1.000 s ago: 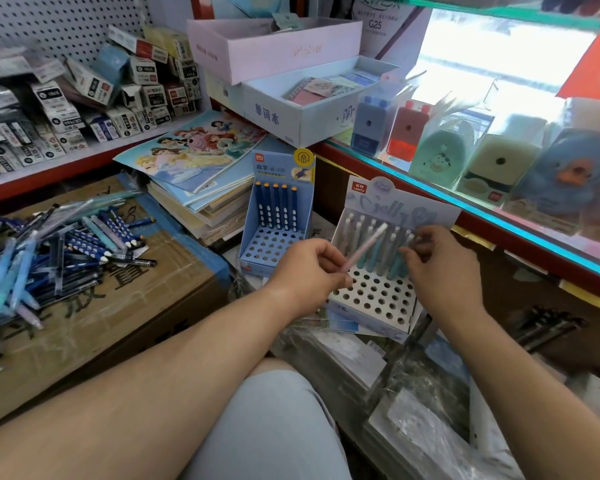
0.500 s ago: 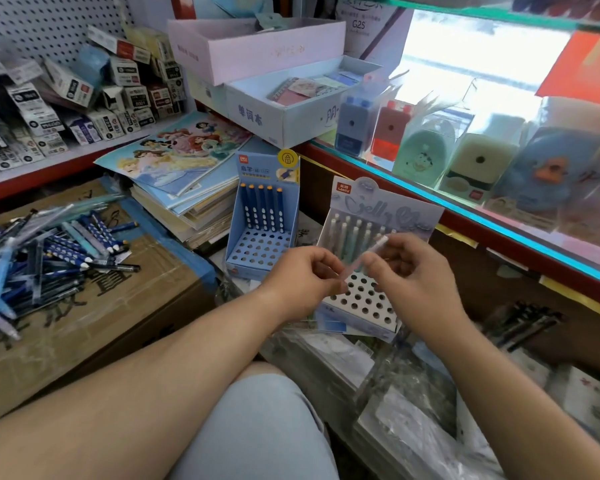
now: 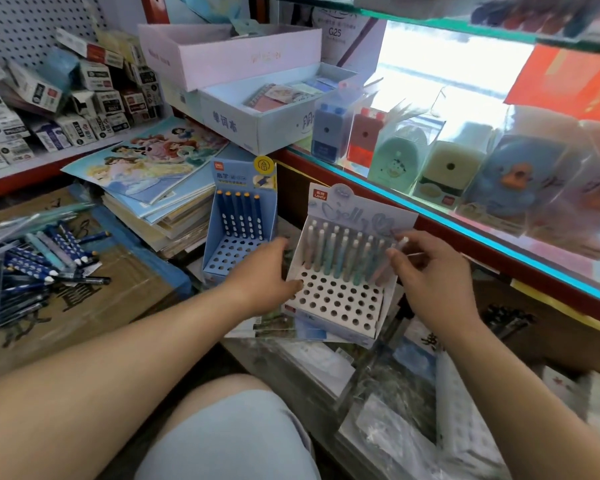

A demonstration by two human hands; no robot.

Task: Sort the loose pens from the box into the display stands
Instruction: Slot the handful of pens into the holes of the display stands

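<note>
Change: your left hand [image 3: 260,275] has let go of the pale pen [image 3: 381,271] and dropped to the white stand [image 3: 340,306]; your right hand [image 3: 430,275] has carried the pen to the row's right end.
Left grip: clasps the stand's left wall.
Right grip: pinches the pen's top; the pen stands upright in the row.
Next: loose pens [image 3: 32,265] lie on the box [image 3: 111,306], well left; your left hand is nearer.

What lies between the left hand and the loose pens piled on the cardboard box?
Nothing visible blocks the way. The left hand grips the white display stand's left side; the loose pens lie to its left, with only cardboard box top between. The blue display stand sits farther back.
</note>
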